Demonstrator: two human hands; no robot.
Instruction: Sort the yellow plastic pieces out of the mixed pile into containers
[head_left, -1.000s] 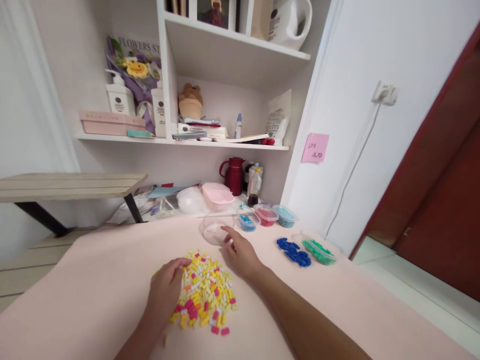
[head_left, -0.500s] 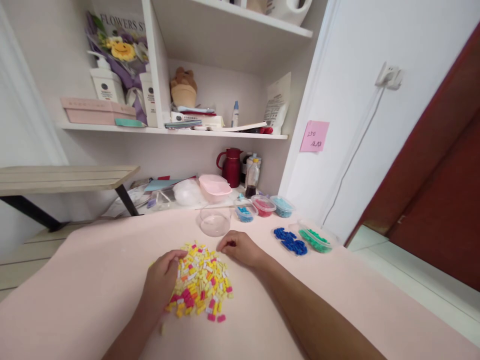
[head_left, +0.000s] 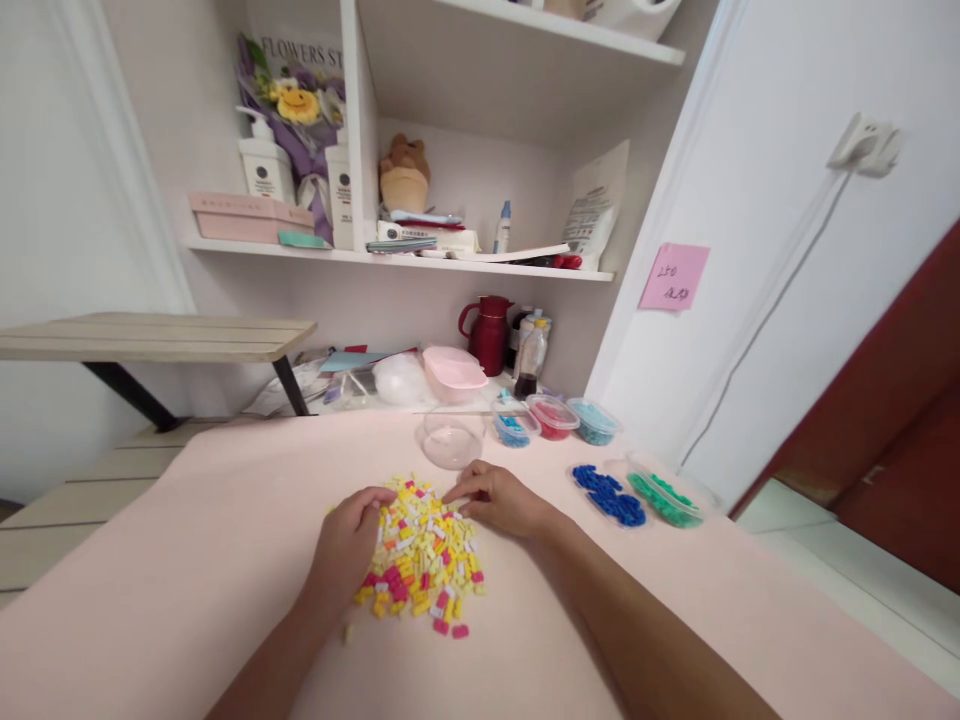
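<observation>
1. Your left hand (head_left: 346, 540) curls beside the bricks (head_left: 429, 552); I can't tell if it pinches any.
2. The bricks lie between your hands.
3. Your right hand (head_left: 504, 500) bends by the bricks' far edge; its grip I can't tell.

Many small bricks (head_left: 431, 550) are lying in one loose heap on the pink surface (head_left: 247, 560), well inside its far edge and well apart from its right edge. Most of them are showing bright or pale yellow; dark pink, white and a few orange ones are mixing among them. The bricks are pointing in many directions, and some are resting on others. Two dark pink bricks (head_left: 460, 632) are lying side by side at the heap's near border. One pale piece (head_left: 348, 633) is lying alone, to the near left.
</observation>
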